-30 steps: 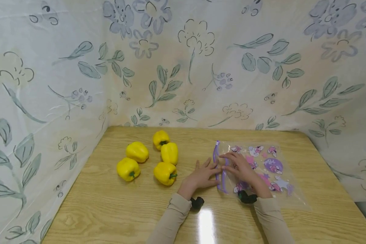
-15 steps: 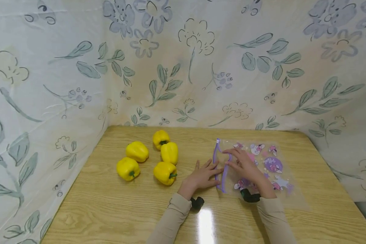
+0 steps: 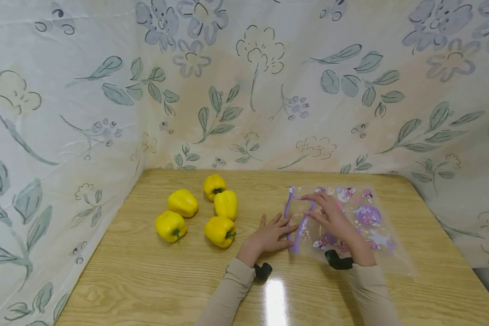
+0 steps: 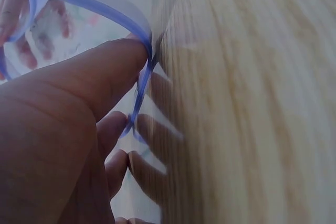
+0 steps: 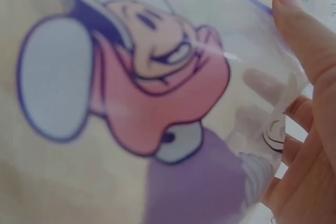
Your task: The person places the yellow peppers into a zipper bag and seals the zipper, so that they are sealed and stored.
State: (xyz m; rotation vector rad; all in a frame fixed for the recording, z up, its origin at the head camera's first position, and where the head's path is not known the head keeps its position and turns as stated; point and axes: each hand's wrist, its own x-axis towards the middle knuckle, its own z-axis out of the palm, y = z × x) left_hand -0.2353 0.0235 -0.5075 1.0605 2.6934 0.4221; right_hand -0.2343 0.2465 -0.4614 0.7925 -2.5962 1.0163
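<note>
A clear zip bag [image 3: 368, 215] printed with pink and purple cartoon figures lies flat on the table, its purple-edged mouth to the left. My left hand [image 3: 268, 236] rests with spread, fairly straight fingers on the lower lip of the mouth; in the left wrist view the thumb [image 4: 105, 69] presses the purple strip [image 4: 94, 4] to the table. My right hand [image 3: 334, 219] pinches the upper lip and holds it raised, so the mouth gapes. In the right wrist view the thumb [image 5: 302, 35] is on one side of the plastic, with fingertips showing through it.
Several yellow bell peppers [image 3: 225, 205] lie in a loose group on the wooden table [image 3: 154, 280], left of my hands. Floral cloth [image 3: 264, 136] hangs behind the table and along its sides. A dark wrist camera [image 3: 339, 260] sits on the right wrist.
My right hand has moved to the right, drawing the upper lip of the zip bag back and widening the mouth. The left hand stays in place.
</note>
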